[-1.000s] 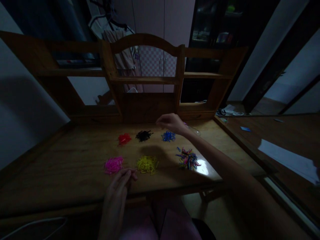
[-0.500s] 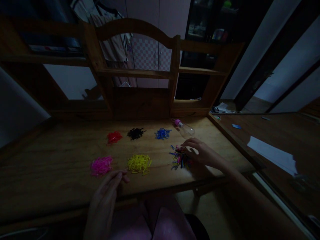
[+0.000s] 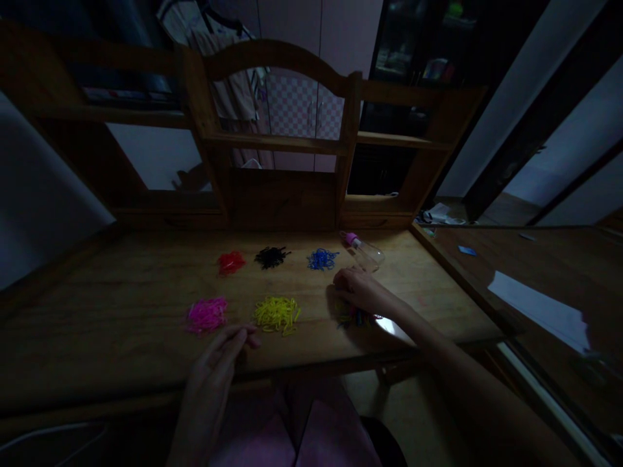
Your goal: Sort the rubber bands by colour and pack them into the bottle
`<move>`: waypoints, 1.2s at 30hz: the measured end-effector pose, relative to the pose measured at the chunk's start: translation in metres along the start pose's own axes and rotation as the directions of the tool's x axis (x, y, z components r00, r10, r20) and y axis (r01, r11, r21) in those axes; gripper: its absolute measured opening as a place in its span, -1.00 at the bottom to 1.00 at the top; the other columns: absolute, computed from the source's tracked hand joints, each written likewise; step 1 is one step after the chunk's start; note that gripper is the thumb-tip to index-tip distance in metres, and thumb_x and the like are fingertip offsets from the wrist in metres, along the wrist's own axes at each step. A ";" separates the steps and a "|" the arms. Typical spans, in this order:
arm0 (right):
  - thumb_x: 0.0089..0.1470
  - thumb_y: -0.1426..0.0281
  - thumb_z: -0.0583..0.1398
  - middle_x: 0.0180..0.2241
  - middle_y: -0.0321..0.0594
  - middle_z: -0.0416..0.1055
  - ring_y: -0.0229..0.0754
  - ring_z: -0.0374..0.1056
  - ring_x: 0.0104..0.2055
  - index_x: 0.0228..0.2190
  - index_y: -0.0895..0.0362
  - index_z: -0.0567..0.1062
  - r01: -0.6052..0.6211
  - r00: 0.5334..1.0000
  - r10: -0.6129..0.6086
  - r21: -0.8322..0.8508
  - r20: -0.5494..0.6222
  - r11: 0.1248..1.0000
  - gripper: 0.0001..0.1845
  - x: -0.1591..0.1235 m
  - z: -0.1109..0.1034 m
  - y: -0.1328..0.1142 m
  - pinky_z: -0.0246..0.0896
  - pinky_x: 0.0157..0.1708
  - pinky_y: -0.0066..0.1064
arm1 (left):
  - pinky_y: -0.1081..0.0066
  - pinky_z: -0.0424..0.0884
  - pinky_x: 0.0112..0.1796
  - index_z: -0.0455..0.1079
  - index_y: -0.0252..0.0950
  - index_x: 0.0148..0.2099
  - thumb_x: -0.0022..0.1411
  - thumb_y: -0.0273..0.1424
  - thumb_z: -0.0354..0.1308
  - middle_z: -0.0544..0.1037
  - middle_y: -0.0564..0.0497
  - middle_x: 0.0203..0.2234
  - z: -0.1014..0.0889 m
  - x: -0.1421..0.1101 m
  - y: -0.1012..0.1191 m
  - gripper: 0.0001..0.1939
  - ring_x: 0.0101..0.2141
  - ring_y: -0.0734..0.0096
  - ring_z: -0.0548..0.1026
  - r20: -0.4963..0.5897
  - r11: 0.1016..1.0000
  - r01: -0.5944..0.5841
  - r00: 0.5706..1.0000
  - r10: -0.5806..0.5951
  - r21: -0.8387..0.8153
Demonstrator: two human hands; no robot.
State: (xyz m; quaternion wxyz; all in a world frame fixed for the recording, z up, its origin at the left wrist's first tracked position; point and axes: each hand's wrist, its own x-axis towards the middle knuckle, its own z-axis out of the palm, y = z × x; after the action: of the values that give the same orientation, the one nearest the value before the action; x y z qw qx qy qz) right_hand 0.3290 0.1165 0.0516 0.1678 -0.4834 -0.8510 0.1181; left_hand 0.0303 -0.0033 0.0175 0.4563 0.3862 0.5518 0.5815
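Small piles of thin coloured bands lie on a wooden desk (image 3: 121, 285): red (image 3: 230, 262), black (image 3: 271, 257) and blue (image 3: 321, 259) in the far row, pink (image 3: 206, 314) and yellow (image 3: 276, 314) nearer me. My right hand (image 3: 360, 289) hovers over the mixed-colour pile (image 3: 355, 317), fingers curled and pinched together; what they hold is too small to see. My left hand (image 3: 221, 360) rests at the desk's near edge, fingers stretched out, just below the yellow pile.
A small clear bottle with a pink cap (image 3: 363, 250) lies on its side behind my right hand. A wooden shelf unit (image 3: 282, 143) rises along the back of the desk. A second wooden surface with white paper (image 3: 540, 308) adjoins on the right.
My right hand came back from the blue pile to the mixed pile, then lifted slightly leftward over it. The left hand stayed at the near edge. The view shifted a little.
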 end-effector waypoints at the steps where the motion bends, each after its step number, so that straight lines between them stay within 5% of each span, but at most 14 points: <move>1: 0.10 0.46 0.22 -0.29 -0.18 0.45 -0.14 0.32 -0.19 -0.22 0.16 0.46 -0.009 1.000 0.009 -0.010 0.013 1.000 -0.85 0.001 0.001 -0.001 0.11 -0.15 -0.33 | 0.39 0.32 -0.06 0.49 -0.29 -0.20 0.08 -0.20 0.27 0.58 -0.02 -0.34 0.000 0.000 0.000 -0.70 -0.18 0.28 0.48 -0.001 1.000 -0.007 1.000 0.007 0.006; 13: -0.06 0.59 0.22 -0.34 -0.15 0.48 -0.13 0.33 -0.25 -0.32 0.16 0.47 0.113 0.990 -0.095 -0.196 0.100 0.974 -0.80 0.011 0.000 -0.011 0.05 -0.18 -0.34 | 0.41 0.35 -0.14 0.49 -0.28 -0.19 0.09 -0.16 0.26 0.58 -0.02 -0.37 0.000 0.002 -0.002 -0.68 -0.22 0.28 0.50 0.012 1.000 -0.014 1.000 0.014 0.027; 26: 0.02 0.51 0.20 -0.31 -0.21 0.49 -0.24 0.36 -0.29 -0.27 0.16 0.51 0.100 0.977 -0.094 0.020 -0.191 0.995 -0.83 0.092 -0.022 0.024 0.16 -0.28 -0.46 | 0.36 0.38 -0.21 0.49 -0.31 -0.21 0.00 -0.19 0.31 0.58 -0.06 -0.33 -0.001 0.001 0.001 -0.65 -0.25 0.23 0.51 0.001 1.000 -0.018 1.000 0.017 0.020; 32: 0.14 0.47 0.12 -0.30 -0.20 0.45 -0.23 0.35 -0.29 -0.29 0.14 0.50 0.177 0.939 -0.130 0.124 -0.319 0.976 -0.85 0.051 -0.043 0.015 0.21 -0.27 -0.41 | 0.43 0.34 -0.18 0.49 -0.28 -0.20 0.00 -0.22 0.31 0.57 -0.01 -0.36 -0.003 0.003 0.000 -0.67 -0.21 0.29 0.49 -0.005 0.999 -0.012 1.000 0.012 -0.041; 36: 0.16 0.42 0.16 -0.30 -0.21 0.45 -0.21 0.36 -0.29 -0.24 0.08 0.51 0.185 0.965 -0.158 0.119 -0.207 0.975 -0.86 -0.006 -0.057 0.000 0.24 -0.25 -0.38 | 0.42 0.34 -0.22 0.49 -0.29 -0.23 -0.04 -0.20 0.34 0.56 0.00 -0.39 0.001 0.003 0.002 -0.65 -0.26 0.30 0.48 -0.027 0.998 0.045 0.999 -0.047 -0.053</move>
State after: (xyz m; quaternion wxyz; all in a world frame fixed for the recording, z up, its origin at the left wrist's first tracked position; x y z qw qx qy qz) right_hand 0.3547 0.1134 0.1026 0.2936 -0.4042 -0.8589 0.1132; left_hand 0.0302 -0.0003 0.0190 0.4717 0.3532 0.5515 0.5904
